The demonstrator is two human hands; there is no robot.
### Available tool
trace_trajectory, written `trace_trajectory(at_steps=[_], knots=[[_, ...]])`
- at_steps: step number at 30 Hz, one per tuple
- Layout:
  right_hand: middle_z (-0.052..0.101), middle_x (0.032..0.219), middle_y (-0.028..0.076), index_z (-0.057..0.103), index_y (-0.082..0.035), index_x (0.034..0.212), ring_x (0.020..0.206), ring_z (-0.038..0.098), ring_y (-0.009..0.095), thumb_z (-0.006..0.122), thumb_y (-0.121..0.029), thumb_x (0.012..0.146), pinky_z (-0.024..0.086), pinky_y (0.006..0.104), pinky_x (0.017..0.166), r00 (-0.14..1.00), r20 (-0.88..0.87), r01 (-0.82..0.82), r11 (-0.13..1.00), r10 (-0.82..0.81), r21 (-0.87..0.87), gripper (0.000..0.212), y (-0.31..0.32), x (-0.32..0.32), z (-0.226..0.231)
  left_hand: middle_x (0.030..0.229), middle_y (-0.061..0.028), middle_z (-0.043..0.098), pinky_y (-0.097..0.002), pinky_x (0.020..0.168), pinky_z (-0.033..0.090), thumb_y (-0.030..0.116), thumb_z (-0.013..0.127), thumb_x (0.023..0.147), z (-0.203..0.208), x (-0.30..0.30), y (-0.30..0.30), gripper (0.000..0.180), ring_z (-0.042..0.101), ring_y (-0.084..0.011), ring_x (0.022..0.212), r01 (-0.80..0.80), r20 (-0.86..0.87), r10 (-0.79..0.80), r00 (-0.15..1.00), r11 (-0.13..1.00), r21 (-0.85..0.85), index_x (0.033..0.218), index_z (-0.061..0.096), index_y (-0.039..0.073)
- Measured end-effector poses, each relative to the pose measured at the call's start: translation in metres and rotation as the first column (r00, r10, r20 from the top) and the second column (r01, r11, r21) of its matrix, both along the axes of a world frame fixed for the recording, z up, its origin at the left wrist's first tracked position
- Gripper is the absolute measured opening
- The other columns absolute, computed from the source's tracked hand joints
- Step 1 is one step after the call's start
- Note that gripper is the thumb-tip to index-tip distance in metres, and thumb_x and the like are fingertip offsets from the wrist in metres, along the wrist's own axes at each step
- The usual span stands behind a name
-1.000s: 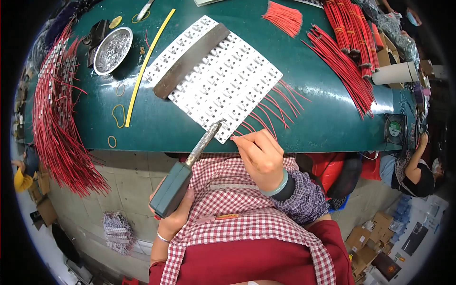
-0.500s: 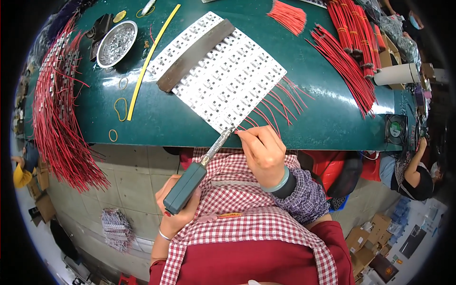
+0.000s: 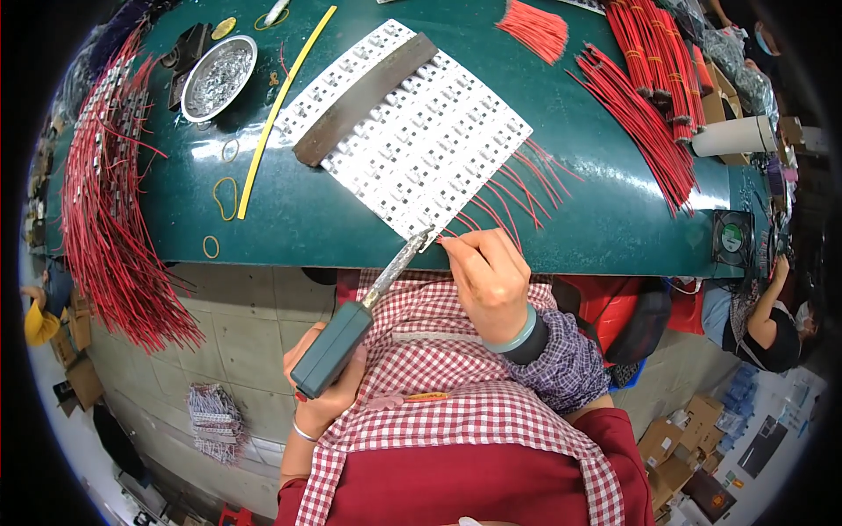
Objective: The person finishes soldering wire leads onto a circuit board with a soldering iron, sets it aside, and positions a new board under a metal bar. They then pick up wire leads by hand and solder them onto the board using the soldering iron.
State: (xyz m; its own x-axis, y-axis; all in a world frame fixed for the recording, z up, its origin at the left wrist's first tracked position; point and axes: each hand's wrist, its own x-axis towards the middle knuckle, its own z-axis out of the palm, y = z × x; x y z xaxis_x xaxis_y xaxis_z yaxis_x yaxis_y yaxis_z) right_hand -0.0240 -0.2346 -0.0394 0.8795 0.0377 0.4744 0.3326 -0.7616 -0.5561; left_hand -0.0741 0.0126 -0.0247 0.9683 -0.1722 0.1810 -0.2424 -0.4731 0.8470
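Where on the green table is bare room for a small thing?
Bare: between yellow strip and white board, near the front table edge; between the board's loose wires and the fanned red wires. Crowded: upper right, red bundles and a white roll.

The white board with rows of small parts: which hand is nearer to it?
Right. The right hand is beside the near corner of the white board; the left hand is farther back, holding the green tool whose tip reaches that corner.
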Motion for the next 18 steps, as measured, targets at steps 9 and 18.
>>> trace_trajectory(at_steps=[9,18], knots=[[0.062,0.082,0.01,0.07,0.001,0.096,0.072,0.061,0.027,0.075,0.013,0.07,0.049,0.0361,0.06,1.0,0.02,0.002,1.0,-0.003,0.021,0.029,0.002,-0.001,-0.001,0.087,-0.0185,0.07,-0.0359,0.066,0.056,-0.002,0.074,0.07,-0.002,-0.009,0.002,0.021,0.07,-0.0325,0.073,-0.079,-0.107,0.07,0.992,0.994,-0.076,0.09,0.071,-0.006],[0.063,0.081,0.01,0.071,0.003,0.093,0.07,0.061,0.025,0.076,0.014,0.068,0.049,0.0339,0.058,0.997,0.056,-0.054,0.998,0.051,0.044,0.027,0.007,-0.001,0.003,0.089,-0.0172,0.07,-0.034,0.066,0.055,-0.002,0.074,0.071,-0.002,-0.014,0.005,0.019,0.07,-0.0296,0.074,-0.095,-0.14,0.082,0.987,0.991,-0.091,0.089,0.07,-0.006]])
